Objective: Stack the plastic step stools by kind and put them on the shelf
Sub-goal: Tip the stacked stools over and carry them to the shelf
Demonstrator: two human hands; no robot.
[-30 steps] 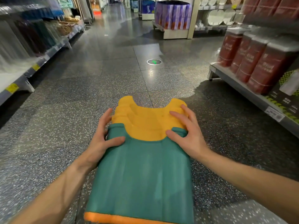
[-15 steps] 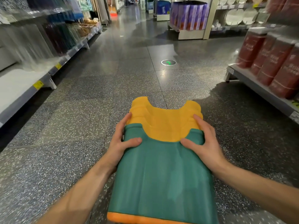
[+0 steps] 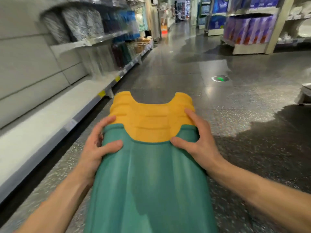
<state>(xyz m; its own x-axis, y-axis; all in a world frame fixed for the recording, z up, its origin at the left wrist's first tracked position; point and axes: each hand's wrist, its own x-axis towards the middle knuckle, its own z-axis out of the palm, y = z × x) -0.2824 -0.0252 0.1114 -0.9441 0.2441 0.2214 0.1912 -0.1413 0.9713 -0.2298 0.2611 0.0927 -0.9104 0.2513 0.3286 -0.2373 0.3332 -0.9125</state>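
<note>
I carry a nested stack of plastic step stools on its side, pointing away from me. A teal stool (image 3: 151, 182) forms the near part, and several yellow stools (image 3: 151, 115) stick out of its far end. My left hand (image 3: 99, 147) grips the stack's left edge where teal meets yellow, thumb on top. On the right edge, my right hand (image 3: 195, 140) holds it the same way. The stack's near end runs out of view at the bottom.
A long white bottom shelf (image 3: 50, 118) with yellow price tags runs along the left, bare in its near part. Packaged goods fill the shelves above and farther along. The speckled grey floor (image 3: 244, 132) stretches ahead. Purple packs (image 3: 249, 29) stand at the back right.
The view has swung left, so the white shelf is now much closer and larger on the left, and the red containers on the right have left the view. Both hands keep their grip on the stack.
</note>
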